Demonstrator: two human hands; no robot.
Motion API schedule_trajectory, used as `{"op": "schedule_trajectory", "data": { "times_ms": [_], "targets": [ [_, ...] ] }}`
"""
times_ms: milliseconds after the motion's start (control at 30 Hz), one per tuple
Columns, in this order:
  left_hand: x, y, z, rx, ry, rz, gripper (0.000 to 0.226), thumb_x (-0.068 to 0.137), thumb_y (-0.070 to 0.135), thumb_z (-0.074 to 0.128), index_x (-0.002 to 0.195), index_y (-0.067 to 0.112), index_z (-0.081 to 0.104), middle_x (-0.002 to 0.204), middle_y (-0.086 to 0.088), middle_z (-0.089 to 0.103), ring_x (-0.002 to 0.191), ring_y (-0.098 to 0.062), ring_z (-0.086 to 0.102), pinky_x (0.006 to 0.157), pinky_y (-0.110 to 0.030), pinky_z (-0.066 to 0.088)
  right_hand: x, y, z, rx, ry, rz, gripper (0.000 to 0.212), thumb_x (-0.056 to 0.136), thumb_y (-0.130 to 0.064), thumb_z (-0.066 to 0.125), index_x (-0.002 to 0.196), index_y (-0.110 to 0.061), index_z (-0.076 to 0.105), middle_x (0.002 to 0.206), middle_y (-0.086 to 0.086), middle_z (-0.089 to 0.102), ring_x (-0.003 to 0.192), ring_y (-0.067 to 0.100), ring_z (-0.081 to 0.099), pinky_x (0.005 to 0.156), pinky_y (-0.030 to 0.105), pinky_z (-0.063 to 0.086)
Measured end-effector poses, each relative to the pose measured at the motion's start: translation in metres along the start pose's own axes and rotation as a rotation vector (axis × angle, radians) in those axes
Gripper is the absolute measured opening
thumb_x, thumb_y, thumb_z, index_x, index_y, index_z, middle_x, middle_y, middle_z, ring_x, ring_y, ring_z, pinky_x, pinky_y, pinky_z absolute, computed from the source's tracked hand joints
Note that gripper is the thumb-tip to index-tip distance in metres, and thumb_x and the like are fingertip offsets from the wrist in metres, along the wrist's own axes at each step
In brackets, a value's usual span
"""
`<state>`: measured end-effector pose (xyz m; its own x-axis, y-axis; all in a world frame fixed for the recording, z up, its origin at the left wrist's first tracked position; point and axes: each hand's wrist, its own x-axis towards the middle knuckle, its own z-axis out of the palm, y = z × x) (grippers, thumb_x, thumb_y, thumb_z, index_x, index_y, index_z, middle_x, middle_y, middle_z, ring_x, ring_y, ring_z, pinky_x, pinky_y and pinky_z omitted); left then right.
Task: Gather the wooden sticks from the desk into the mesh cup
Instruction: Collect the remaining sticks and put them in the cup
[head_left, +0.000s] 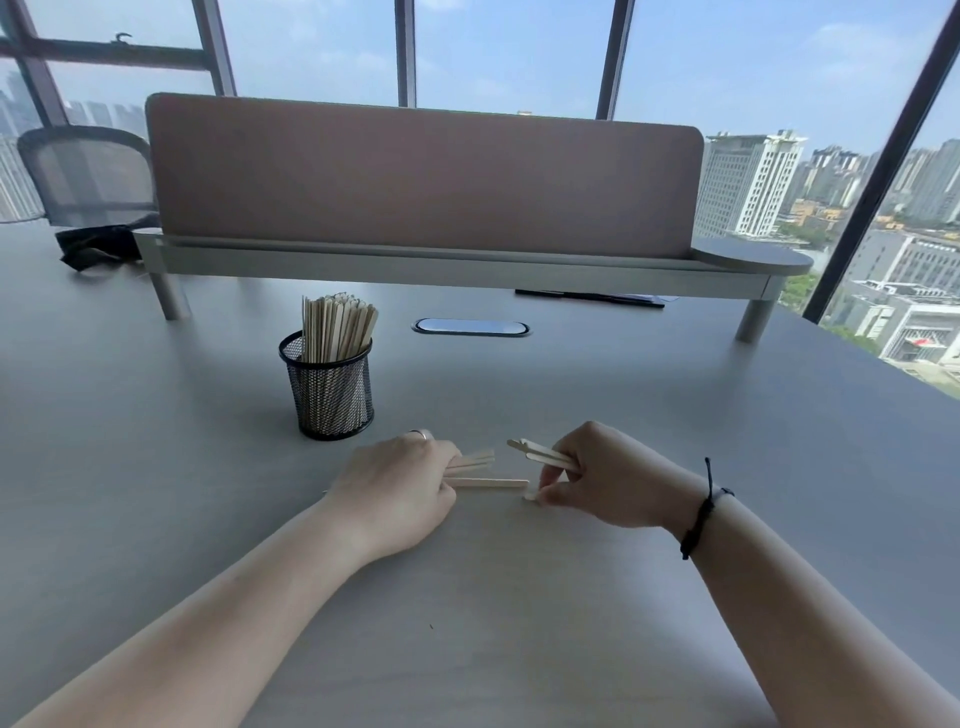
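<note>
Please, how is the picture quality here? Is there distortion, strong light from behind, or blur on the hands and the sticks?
Head view: wide-angle bending tilts the window frames outward; bright daylight behind, yet the desk is evenly lit with soft shadows; left hand, right hand and mesh cup of sticks look reasonably sharp.

Both forearms reach in, left hand (402, 486) and right hand (605, 475) each curled in a grip

A high-rise office is showing itself: beyond the hands, a desk divider screen (423, 176), mesh office chair (85, 174), city towers (748, 182) outside.
</note>
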<state>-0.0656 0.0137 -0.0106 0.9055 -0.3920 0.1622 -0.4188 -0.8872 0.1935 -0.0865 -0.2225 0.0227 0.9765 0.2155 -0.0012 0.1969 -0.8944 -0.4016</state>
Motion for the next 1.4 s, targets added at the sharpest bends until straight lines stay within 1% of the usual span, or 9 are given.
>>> {"op": "schedule_trajectory", "data": {
  "times_ms": [133, 200, 400, 633, 700, 1000, 1133, 1233, 1400],
  "targets": [
    [-0.003, 0.005, -0.007, 0.037, 0.041, -0.025, 0.011, 0.088, 0.025, 0.043, 0.082, 0.024, 0.052, 0.090, 0.003, 0.055, 0.085, -0.028, 0.062, 0.073, -0.039, 0.050, 0.000, -0.004, 0.006, -0.076, -0.029, -0.016, 0.020, 0.088, -0.039, 0.069, 0.083, -0.020, 0.070, 0.062, -0.005, 0.055, 0.058, 0.016, 0.052, 0.053, 0.028, 0.040],
    [-0.004, 0.008, -0.010, 0.064, 0.056, -0.044, 0.021, 0.089, 0.023, 0.043, 0.069, 0.022, 0.038, 0.083, 0.003, 0.050, 0.081, -0.030, 0.058, 0.064, -0.037, 0.043, 0.000, -0.006, 0.008, -0.093, -0.049, -0.022, 0.024, 0.090, -0.040, 0.065, 0.085, -0.016, 0.067, 0.068, 0.000, 0.060, 0.068, 0.024, 0.059, 0.058, 0.031, 0.045],
    [-0.002, 0.008, -0.013, -0.043, 0.212, -0.077, 0.024, 0.086, 0.017, 0.047, 0.065, 0.013, 0.037, 0.066, 0.000, 0.048, 0.065, -0.028, 0.045, 0.052, -0.036, 0.024, -0.002, -0.009, 0.011, -0.171, -0.076, -0.027, 0.036, 0.096, -0.043, 0.056, 0.076, -0.014, 0.049, 0.071, 0.002, 0.053, 0.068, 0.027, 0.051, 0.054, 0.033, 0.035],
    [0.005, 0.006, -0.013, -1.107, 0.358, -0.197, 0.024, 0.084, 0.021, 0.047, 0.063, 0.022, 0.034, 0.047, 0.011, 0.030, 0.043, -0.011, 0.023, 0.045, -0.024, 0.021, -0.005, -0.015, 0.011, -0.217, -0.096, -0.032, 0.023, 0.097, -0.035, 0.050, 0.083, -0.017, 0.049, 0.080, 0.001, 0.055, 0.080, 0.030, 0.056, 0.066, 0.037, 0.044],
    [0.005, 0.008, -0.019, -1.249, 0.392, -0.205, 0.016, 0.079, 0.018, 0.048, 0.067, 0.017, 0.037, 0.047, 0.010, 0.027, 0.041, -0.011, 0.020, 0.041, -0.020, 0.020, -0.006, -0.015, 0.010, -0.225, -0.103, -0.033, 0.023, 0.098, -0.036, 0.050, 0.082, -0.018, 0.048, 0.081, 0.000, 0.054, 0.082, 0.030, 0.056, 0.069, 0.037, 0.046],
    [0.003, 0.010, -0.009, -1.223, 0.448, -0.107, 0.029, 0.080, 0.047, 0.065, 0.058, 0.028, 0.062, 0.044, 0.010, 0.032, 0.037, -0.010, 0.028, 0.048, -0.024, 0.025, -0.005, -0.020, 0.015, -0.171, -0.023, -0.077, 0.016, 0.095, -0.033, 0.053, 0.092, -0.018, 0.057, 0.088, 0.002, 0.064, 0.083, 0.028, 0.059, 0.071, 0.039, 0.051],
    [0.003, 0.011, -0.009, -1.042, 0.529, -0.061, 0.030, 0.085, 0.041, 0.063, 0.057, 0.029, 0.063, 0.041, 0.010, 0.041, 0.040, -0.007, 0.036, 0.049, -0.027, 0.029, -0.005, -0.022, 0.015, -0.160, -0.032, -0.089, 0.017, 0.096, -0.031, 0.053, 0.090, -0.016, 0.058, 0.086, 0.003, 0.062, 0.080, 0.027, 0.058, 0.067, 0.036, 0.046],
    [0.002, 0.011, -0.010, -1.060, 0.518, -0.066, 0.035, 0.085, 0.041, 0.062, 0.053, 0.026, 0.057, 0.042, 0.010, 0.038, 0.040, -0.010, 0.033, 0.048, -0.027, 0.027, -0.005, -0.024, 0.018, -0.214, -0.052, -0.091, 0.024, 0.099, -0.034, 0.049, 0.084, -0.016, 0.048, 0.082, 0.002, 0.054, 0.076, 0.028, 0.053, 0.061, 0.034, 0.036],
    [0.002, 0.009, -0.012, -1.114, 0.501, -0.067, 0.057, 0.086, 0.048, 0.062, 0.053, 0.021, 0.025, 0.053, -0.003, 0.021, 0.050, -0.019, 0.018, 0.049, -0.041, 0.021, -0.007, -0.025, 0.022, -0.287, 0.014, -0.138, 0.015, 0.100, -0.034, 0.041, 0.094, -0.021, 0.045, 0.104, 0.003, 0.060, 0.095, 0.031, 0.059, 0.072, 0.037, 0.044]
  ]
}}
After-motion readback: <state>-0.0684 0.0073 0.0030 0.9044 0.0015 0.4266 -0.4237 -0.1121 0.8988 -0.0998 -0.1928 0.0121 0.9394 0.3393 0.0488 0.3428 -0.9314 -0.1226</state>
